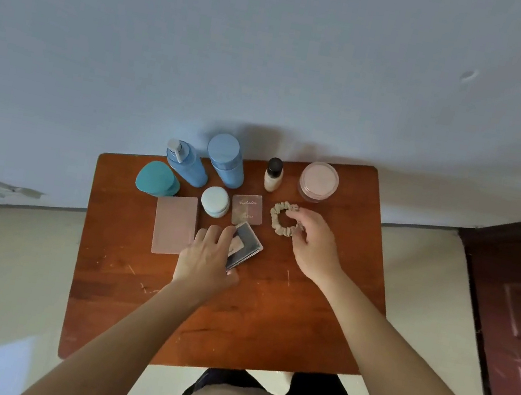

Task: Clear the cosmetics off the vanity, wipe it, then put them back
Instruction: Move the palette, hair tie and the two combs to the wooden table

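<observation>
Fingers (218, 233) of our left hand (206, 257) curl round the dark compact (248, 247), thumb at its near edge; our right hand (315, 245) pinches the scrunchie (277, 223) beside it. Both lie central on the vanity (265, 320), before the bottles (226, 163), so each grip likely readies a lift.

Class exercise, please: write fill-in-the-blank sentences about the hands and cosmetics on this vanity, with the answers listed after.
1. The right hand pinches the beige fabric ___.
2. The small cream bottle wears a ___ cap.
3. The left hand grips the dark grey square compact, beside a flat rectangular palette coloured pale ___.
4. The round pink jar stands near the back ___ corner of the red-brown wooden table.
Answers: scrunchie, black, pink, right.
</observation>
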Demonstrator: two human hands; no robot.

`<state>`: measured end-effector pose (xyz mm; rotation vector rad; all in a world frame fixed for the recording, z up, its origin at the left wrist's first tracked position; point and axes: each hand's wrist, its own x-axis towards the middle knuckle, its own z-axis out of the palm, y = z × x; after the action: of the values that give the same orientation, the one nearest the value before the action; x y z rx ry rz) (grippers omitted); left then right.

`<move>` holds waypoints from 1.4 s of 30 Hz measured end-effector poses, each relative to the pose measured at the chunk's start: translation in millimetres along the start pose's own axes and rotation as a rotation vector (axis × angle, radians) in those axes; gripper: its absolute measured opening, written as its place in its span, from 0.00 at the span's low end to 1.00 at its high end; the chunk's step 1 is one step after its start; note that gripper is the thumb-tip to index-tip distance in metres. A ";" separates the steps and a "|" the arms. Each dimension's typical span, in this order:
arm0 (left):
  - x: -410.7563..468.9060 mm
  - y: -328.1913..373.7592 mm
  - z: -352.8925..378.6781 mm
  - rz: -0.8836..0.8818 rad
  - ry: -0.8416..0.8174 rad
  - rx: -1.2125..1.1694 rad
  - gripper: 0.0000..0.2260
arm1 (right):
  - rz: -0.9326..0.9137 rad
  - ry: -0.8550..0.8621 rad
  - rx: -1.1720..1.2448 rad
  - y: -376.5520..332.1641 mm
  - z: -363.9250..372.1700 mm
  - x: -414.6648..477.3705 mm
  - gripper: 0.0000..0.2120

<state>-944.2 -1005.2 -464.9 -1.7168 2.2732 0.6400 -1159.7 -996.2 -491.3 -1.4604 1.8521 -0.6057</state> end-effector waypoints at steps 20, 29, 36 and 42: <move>-27.1 12.0 -84.4 0.259 0.387 0.020 0.20 | -0.007 0.199 -0.356 -47.8 -58.6 -44.6 0.23; -34.4 98.0 -124.7 0.732 0.561 -0.102 0.21 | 0.223 0.666 -0.375 -51.8 -113.8 -181.7 0.26; -134.5 225.8 -108.7 1.091 0.479 -0.087 0.26 | 0.460 1.053 -0.430 -29.0 -154.5 -359.9 0.27; -263.7 320.9 -54.9 1.402 0.420 -0.084 0.27 | 0.658 1.296 -0.448 5.6 -152.4 -534.4 0.28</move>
<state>-1168.3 -733.8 -237.5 0.0544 3.5580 0.5559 -1210.4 -487.9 -272.6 -0.4677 3.4185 -0.9191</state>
